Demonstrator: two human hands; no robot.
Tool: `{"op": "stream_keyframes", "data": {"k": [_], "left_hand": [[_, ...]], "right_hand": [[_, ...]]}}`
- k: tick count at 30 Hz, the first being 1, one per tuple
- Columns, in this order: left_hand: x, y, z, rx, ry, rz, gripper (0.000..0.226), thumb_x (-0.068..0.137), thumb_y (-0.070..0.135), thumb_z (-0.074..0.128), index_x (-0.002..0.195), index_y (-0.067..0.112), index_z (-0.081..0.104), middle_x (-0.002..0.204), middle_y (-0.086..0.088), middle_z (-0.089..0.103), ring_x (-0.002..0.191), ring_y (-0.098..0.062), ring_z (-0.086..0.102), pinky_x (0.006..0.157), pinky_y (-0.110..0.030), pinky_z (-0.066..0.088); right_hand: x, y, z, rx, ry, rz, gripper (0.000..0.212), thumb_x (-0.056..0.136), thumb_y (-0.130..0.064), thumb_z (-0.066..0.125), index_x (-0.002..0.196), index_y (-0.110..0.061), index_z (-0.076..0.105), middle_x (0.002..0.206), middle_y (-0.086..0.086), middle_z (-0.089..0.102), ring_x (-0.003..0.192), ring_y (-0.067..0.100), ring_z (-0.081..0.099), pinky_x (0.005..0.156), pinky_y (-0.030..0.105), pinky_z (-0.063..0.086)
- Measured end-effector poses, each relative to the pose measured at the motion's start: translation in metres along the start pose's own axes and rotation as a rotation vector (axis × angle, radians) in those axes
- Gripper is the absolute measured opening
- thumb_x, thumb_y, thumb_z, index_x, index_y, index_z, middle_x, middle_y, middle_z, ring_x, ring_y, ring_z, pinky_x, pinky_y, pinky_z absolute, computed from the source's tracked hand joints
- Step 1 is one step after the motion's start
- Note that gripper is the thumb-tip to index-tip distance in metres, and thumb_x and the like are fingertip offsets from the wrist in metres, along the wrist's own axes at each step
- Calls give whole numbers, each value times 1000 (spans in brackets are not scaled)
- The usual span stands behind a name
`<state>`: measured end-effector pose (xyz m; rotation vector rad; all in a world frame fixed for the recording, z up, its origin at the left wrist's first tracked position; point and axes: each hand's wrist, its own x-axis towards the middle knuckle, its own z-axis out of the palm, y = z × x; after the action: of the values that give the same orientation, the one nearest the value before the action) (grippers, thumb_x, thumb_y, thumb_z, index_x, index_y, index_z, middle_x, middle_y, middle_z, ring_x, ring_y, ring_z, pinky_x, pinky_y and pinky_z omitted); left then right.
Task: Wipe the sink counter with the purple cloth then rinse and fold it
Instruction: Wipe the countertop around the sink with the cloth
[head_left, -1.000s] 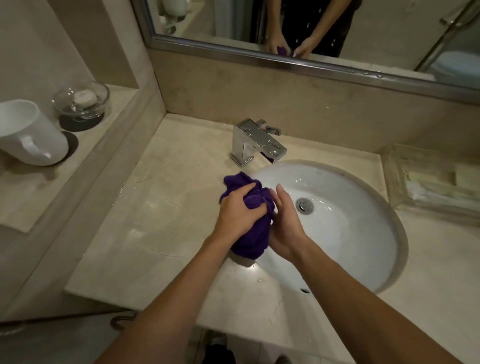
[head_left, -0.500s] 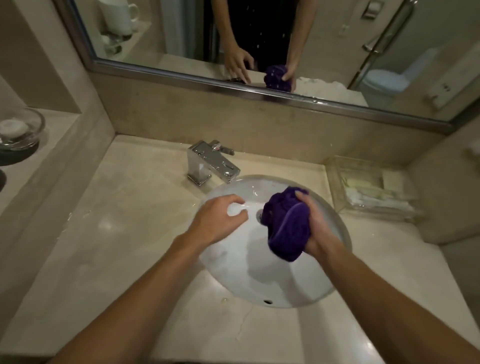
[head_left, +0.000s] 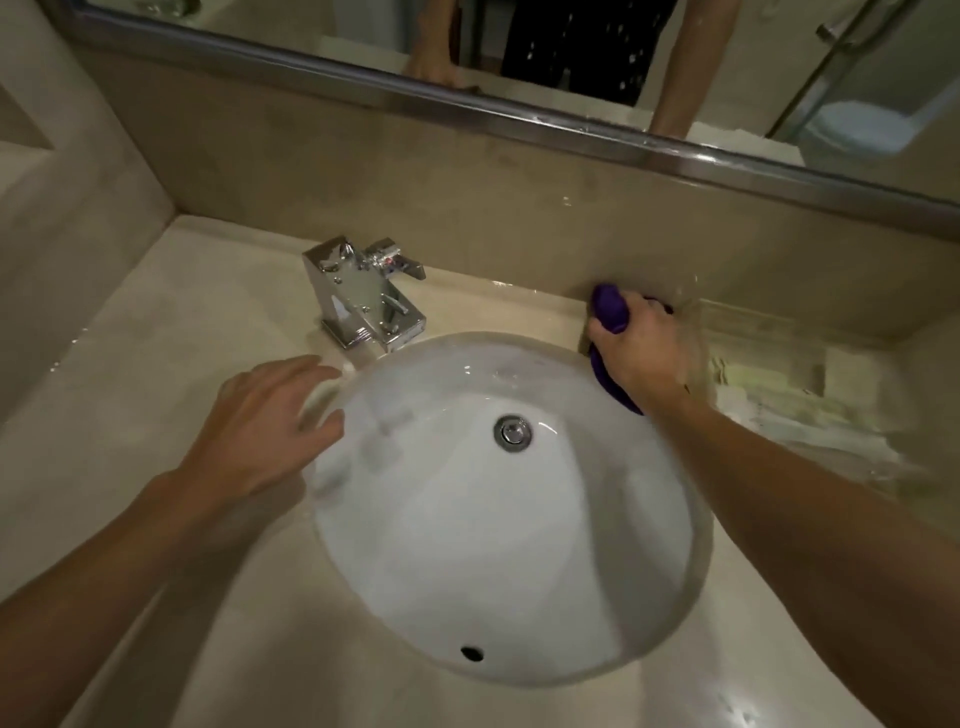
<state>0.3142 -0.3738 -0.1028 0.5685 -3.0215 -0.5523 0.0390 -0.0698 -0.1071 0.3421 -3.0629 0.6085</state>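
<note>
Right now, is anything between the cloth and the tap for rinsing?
Nothing visible blocks it. The right hand presses the cloth on the counter behind the sink; bare counter leads to the tap.

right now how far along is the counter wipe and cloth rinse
Wiping is under way: the right hand presses the bunched purple cloth on the counter behind the sink, near the back wall. The left hand hovers empty at the basin's left rim. Water streaks remain by the faucet, which isn't running; rinsing and folding remain.
</note>
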Motion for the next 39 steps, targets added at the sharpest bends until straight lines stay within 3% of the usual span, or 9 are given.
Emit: {"op": "stream_keyframes", "data": {"k": [4,10,15,19,25,29,32,35,39], "left_hand": [[-10,0,13,-60,55,-62,63,77,58,41,126,27,66,136,1,62,127,-27,55,107,-48,40],[-1,7,22,-83,52,-100,65,75,57,40,124,23,66,133,0,63,123,-28,56,105,-48,41],[3,11,27,-44,42,-84,71,74,59,38,127,21,66,135,1,62,124,-28,55,106,-48,39],[-1,14,24,-10,-13,-99,77,72,63,33,134,25,60,144,4,54,134,-24,46,111,-45,31],[-2,18,16,13,-55,-86,80,71,66,29,139,31,55,154,5,45,142,-19,38,118,-47,25],[1,22,16,-9,-69,-97,83,70,67,27,141,33,53,156,6,42,143,-18,36,118,-48,24],[-1,25,17,-1,-74,-108,85,68,67,26,141,34,51,157,6,41,143,-18,35,118,-47,24],[-1,24,21,20,-72,-125,87,66,68,24,142,36,50,158,6,39,144,-18,33,118,-46,23],[1,23,25,29,-50,-130,85,67,66,26,141,33,51,155,4,42,142,-22,37,115,-44,27]], "right_hand": [[14,2,19,77,-23,20,48,81,-53,60,117,-23,68,117,12,64,111,35,56,97,40,45],[18,-9,31,76,-54,-127,43,78,-56,60,103,-23,70,103,9,69,100,32,59,90,39,49],[10,-66,61,153,-116,-423,42,85,-55,65,112,-24,73,110,3,73,100,27,62,95,42,49],[19,-98,61,240,-213,-459,39,83,-50,68,115,-27,72,98,-6,71,93,25,64,87,43,54],[5,-66,53,253,-10,-388,47,86,-55,61,126,-31,64,114,-3,72,101,25,64,90,45,53],[4,-74,64,317,-59,-364,43,87,-49,66,122,-24,67,107,0,72,99,26,63,86,40,53],[9,-92,71,296,-123,-425,43,85,-48,68,122,-25,68,106,0,72,100,26,63,86,42,53],[13,-125,83,286,-262,-548,49,81,-46,72,126,-27,68,111,4,73,103,27,64,87,36,50],[13,-150,93,326,-352,-652,42,76,-41,82,115,-26,74,99,2,74,90,22,66,74,30,45]]}}
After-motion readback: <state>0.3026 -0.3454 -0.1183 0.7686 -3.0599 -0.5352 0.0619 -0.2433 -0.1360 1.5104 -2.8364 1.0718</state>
